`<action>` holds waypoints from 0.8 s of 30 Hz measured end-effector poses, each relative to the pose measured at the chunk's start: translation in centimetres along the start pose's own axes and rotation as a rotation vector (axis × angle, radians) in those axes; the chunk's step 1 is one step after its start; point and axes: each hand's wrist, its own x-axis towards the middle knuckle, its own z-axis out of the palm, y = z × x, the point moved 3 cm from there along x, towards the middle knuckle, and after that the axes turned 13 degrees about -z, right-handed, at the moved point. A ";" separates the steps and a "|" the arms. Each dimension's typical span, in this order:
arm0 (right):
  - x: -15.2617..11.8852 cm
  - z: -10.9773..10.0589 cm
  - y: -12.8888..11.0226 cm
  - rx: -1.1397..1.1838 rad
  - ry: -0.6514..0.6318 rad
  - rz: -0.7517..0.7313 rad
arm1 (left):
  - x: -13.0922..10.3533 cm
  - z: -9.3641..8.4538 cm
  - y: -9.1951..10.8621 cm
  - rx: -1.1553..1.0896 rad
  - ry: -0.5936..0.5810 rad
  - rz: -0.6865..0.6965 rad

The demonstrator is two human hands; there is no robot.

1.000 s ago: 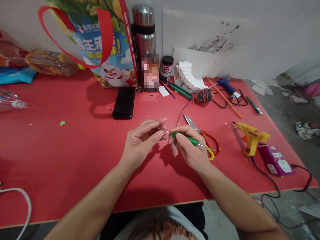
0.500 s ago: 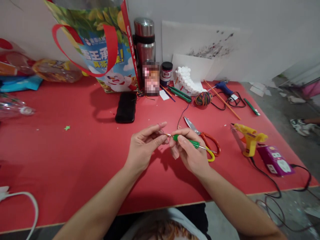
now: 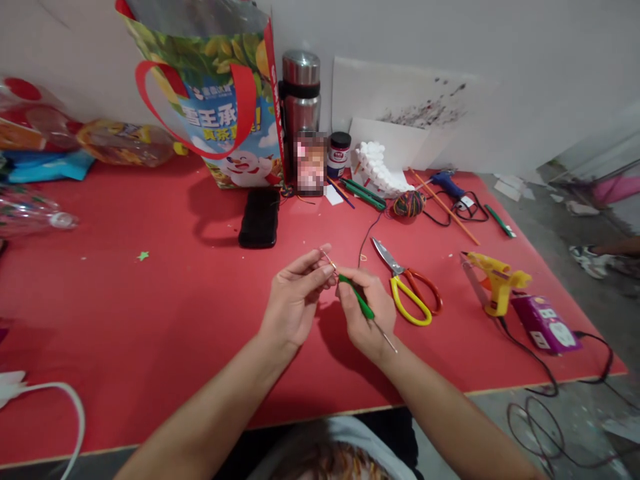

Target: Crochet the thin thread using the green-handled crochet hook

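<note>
My right hand (image 3: 373,320) is closed around a crochet hook (image 3: 357,297) with a green grip; its thin metal shaft sticks out toward my wrist. The hook's front end meets my left hand (image 3: 295,300), whose thumb and fingers pinch a bit of thin yarn (image 3: 333,266). Fingers partly hide this small piece. A ball of multicoloured yarn (image 3: 409,204) lies farther back, and a dark strand runs from it toward my hands. Just right of my right hand lie scissors (image 3: 400,270) with one yellow and one red handle, blades partly open.
The red table (image 3: 175,320) holds a black phone (image 3: 259,219), a printed bag (image 3: 240,100), a steel thermos (image 3: 301,80) and a lit, blurred screen (image 3: 311,163). At right are a yellow glue gun (image 3: 497,280), a purple box (image 3: 546,323) and trailing cords. Green cutter (image 3: 364,193) behind.
The crochet hook has swung so its rear end points more toward me. My right hand has shifted left and turned, uncovering the scissors' handles. The view has shifted slightly.
</note>
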 end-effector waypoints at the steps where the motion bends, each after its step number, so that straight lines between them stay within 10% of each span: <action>1: -0.1 0.1 0.1 0.011 0.000 -0.004 | -0.1 0.0 0.0 -0.003 -0.006 -0.009; 24: -0.8 -1.4 0.7 0.204 0.028 0.129 | -0.4 -0.3 0.0 0.233 -0.022 0.143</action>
